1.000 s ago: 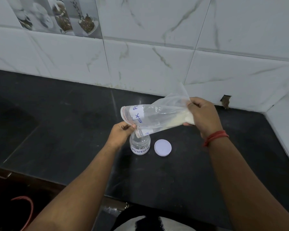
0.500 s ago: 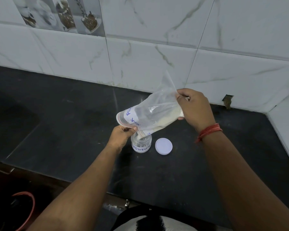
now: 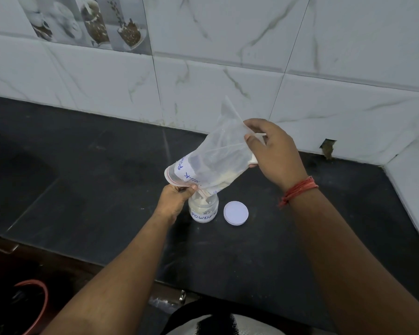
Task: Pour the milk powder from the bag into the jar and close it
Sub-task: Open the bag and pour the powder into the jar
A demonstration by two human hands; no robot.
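The left hand (image 3: 177, 197) is pinching the bag (image 3: 215, 163) mouth over the jar (image 3: 203, 209); the right hand (image 3: 271, 151) is gripping its bottom; better tilting slowly.

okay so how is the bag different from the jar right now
The bag is soft, crumpled plastic held tilted in the air by both hands; the jar is rigid and stands upright on the counter. The bag is the larger of the two. Its mouth points down into the jar's open top. Both are see-through, hold white powder, and carry white labels with blue handwriting.

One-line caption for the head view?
Both hands tip the bag over the open jar; lid beside it.
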